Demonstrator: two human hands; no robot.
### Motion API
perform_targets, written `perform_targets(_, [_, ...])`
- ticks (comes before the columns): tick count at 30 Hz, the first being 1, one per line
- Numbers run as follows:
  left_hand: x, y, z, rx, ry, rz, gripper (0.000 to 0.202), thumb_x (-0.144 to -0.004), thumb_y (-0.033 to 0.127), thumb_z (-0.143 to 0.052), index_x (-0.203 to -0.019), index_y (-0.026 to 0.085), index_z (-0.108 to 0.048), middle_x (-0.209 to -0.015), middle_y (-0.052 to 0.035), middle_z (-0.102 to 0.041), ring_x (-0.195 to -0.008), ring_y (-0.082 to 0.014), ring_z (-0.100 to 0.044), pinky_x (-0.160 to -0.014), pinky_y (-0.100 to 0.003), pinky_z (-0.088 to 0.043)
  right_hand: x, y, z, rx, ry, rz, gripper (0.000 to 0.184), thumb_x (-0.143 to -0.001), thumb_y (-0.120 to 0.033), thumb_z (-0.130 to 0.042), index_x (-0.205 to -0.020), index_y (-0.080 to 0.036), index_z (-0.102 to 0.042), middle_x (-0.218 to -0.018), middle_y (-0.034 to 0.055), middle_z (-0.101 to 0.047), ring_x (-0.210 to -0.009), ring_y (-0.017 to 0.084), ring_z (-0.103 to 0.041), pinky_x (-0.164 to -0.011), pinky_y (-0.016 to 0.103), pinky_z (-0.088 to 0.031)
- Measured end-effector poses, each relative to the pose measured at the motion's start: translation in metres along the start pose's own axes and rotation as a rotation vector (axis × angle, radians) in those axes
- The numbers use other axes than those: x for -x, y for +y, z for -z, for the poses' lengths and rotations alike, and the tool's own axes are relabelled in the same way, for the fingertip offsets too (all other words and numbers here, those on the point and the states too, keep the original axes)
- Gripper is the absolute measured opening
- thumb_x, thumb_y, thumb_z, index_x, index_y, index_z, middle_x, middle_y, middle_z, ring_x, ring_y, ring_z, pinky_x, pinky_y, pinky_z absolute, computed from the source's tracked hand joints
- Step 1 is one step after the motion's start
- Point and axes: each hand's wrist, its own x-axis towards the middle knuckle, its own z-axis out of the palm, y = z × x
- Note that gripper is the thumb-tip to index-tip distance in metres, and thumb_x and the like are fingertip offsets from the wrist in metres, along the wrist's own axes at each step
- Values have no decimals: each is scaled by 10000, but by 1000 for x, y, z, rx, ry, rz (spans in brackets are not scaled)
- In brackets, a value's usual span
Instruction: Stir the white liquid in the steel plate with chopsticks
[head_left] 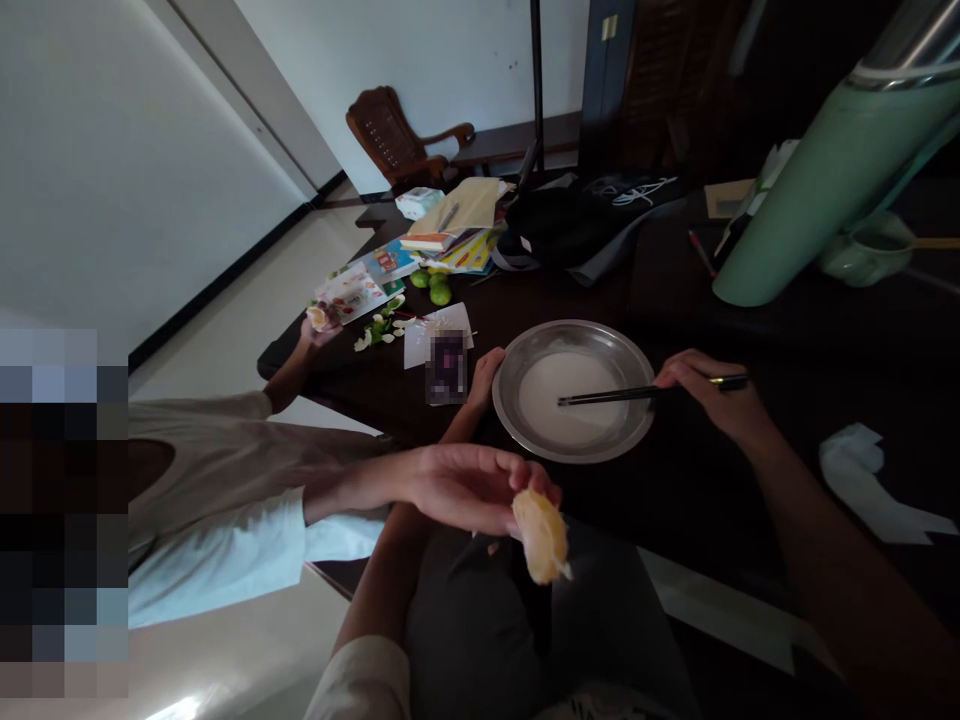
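A round metal bowl [517, 420] on the dark table holds a whitish liquid. At its left rim is my left hand [486, 382], fingers gripping the edge; part of that forearm is hidden behind another person's arm. My right hand [701, 385] is closed around a pair of dark chopsticks [622, 394], whose tips point left into the bowl, over or touching the liquid. In front of me, the other person's hand [465, 485] holds out a piece of peeled citrus [541, 537]. That person's other hand [321, 325] holds more peeled citrus near the table's left edge.
Green citrus fruits [439, 293], peels [381, 328], a white paper [414, 350] and a blurred-out phone-shaped item [448, 368] lie left of the bowl. Books [457, 222] and a black bag [562, 230] sit behind. A tall green flask [817, 180] leans across the right, above crumpled tissue [855, 465].
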Motion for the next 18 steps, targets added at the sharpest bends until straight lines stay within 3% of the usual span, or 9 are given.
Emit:
perform_targets(3, [-3, 5, -19, 200, -271, 101, 213, -801, 135, -759, -693, 188, -584, -783, 33, -589, -849, -101, -667, -790, -202, -535, 0, -3, -2, 26, 9, -18, 401, -894, -596, -685, -721, -246, -774, -820, 51, -741, -848, 224, -684, -848, 380, -523])
perform_targets(6, [-5, 5, -32, 330, -383, 84, 133, -813, 116, -753, -799, 205, -655, -847, 34, -610, -930, -84, -668, -845, -178, -503, 0, -2, 1, 64, 92, -52, 384, -910, -567, -677, -730, -239, -766, -814, 49, -745, -842, 222, -682, -844, 381, -509])
perform_targets(8, [-7, 4, -40, 359, -434, 47, 122, -829, 124, -765, -834, 213, -682, -882, 33, -629, -1011, -78, -673, -881, -165, -490, -1, -1, 0, 48, 77, -56, 405, -913, -570, -669, -701, -236, -756, -798, 49, -744, -826, 219, -679, -834, 382, -505])
perform_targets(11, [-10, 0, -49, 359, -483, -45, 106, -856, 206, -798, -864, 233, -696, -898, 43, -640, -1090, -59, -672, -915, -146, -476, 0, -2, -6, -13, -29, -23, 424, -893, -604, -680, -668, -252, -752, -786, 49, -735, -816, 226, -678, -833, 398, -517])
perform_targets(13, [-12, -4, -54, 264, -465, -156, 172, -818, 262, -847, -884, 248, -689, -896, 40, -648, -1111, -92, -686, -953, -192, -491, 1, -4, -8, -19, -59, -7, 386, -890, -602, -686, -684, -284, -761, -800, 49, -731, -821, 240, -677, -830, 422, -528])
perform_targets(16, [-14, -6, -60, 129, -402, -303, 291, -722, 323, -919, -870, 268, -675, -910, 19, -664, -1081, -160, -714, -1010, -289, -526, 1, -6, -3, 23, -5, -16, 319, -940, -533, -652, -708, -345, -763, -834, 45, -734, -860, 266, -678, -874, 467, -525])
perform_targets(18, [-14, -5, -65, 82, -388, -308, 323, -666, 326, -953, -805, 291, -664, -885, 11, -674, -1040, -201, -727, -987, -325, -565, 1, -8, 3, 51, 48, -43, 316, -961, -499, -628, -704, -367, -756, -829, 38, -734, -866, 278, -678, -887, 481, -518])
